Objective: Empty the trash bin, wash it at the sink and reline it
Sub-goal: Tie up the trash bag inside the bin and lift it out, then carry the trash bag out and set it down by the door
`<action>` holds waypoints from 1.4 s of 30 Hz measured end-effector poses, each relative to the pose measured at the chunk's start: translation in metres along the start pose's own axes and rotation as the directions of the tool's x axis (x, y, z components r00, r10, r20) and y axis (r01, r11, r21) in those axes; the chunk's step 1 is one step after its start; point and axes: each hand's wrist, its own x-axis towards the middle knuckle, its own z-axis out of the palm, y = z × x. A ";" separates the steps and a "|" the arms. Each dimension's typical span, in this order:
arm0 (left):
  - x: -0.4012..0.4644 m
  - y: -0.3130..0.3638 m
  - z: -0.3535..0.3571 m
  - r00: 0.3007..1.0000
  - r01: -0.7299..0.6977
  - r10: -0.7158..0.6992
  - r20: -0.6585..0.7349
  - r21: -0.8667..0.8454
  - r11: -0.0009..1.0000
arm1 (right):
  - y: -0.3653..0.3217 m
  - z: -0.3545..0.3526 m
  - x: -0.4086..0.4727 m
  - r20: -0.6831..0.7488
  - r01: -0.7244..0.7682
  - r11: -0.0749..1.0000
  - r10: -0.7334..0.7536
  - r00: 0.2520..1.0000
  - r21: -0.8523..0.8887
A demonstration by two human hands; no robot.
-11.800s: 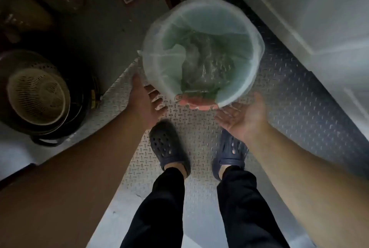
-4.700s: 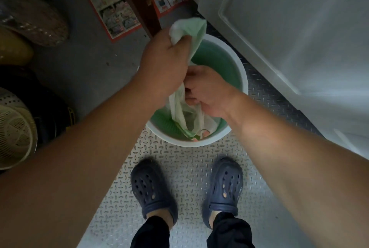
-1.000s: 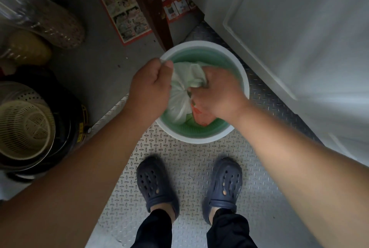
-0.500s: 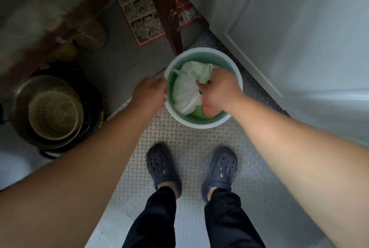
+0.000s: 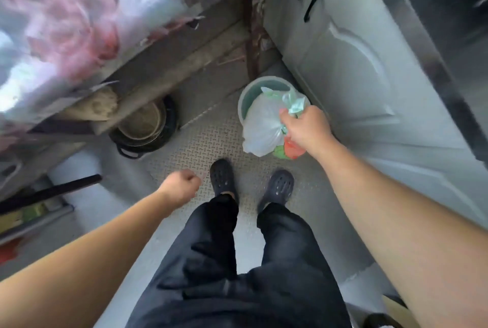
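Right of centre, the gathered neck of the bag (image 5: pixel 260 129) is gripped by the right hand (image 5: pixel 303 129), the bag hanging over the bin (image 5: pixel 247 95) on the floor. Lower left of centre, the left hand (image 5: pixel 182 186) is curled into an empty fist.

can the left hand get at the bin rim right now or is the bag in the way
Probably yes: the left hand holds nothing, and the bin rim's left side is bare. The right hand holds the bag over the near-right rim.
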 end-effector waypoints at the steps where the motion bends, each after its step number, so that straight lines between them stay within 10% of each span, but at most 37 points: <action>1: -0.022 -0.008 -0.005 1.000 -0.005 0.005 -0.002 0.007 1.000 | -0.006 -0.009 -0.017 -0.008 -0.014 1.000 0.014 1.000 -0.013; 20: -0.216 -0.095 -0.082 0.955 0.076 -0.179 -0.237 -0.389 0.918 | 0.009 -0.109 -0.184 0.202 -0.001 0.845 0.129 0.971 -0.534; 25: -0.244 -0.092 -0.045 0.920 0.017 -0.304 -0.247 -0.751 0.660 | 0.002 -0.130 -0.168 0.368 0.163 0.772 0.098 0.925 -0.614; 36: -0.330 -0.139 0.118 0.906 0.148 -0.410 -0.108 -0.827 0.543 | -0.080 -0.102 -0.159 0.549 0.430 0.539 0.074 0.832 -0.724; 42: -0.353 -0.196 0.221 0.853 0.157 -0.522 0.008 -0.958 0.241 | -0.129 -0.018 -0.210 0.665 0.644 0.302 -0.041 0.745 -0.703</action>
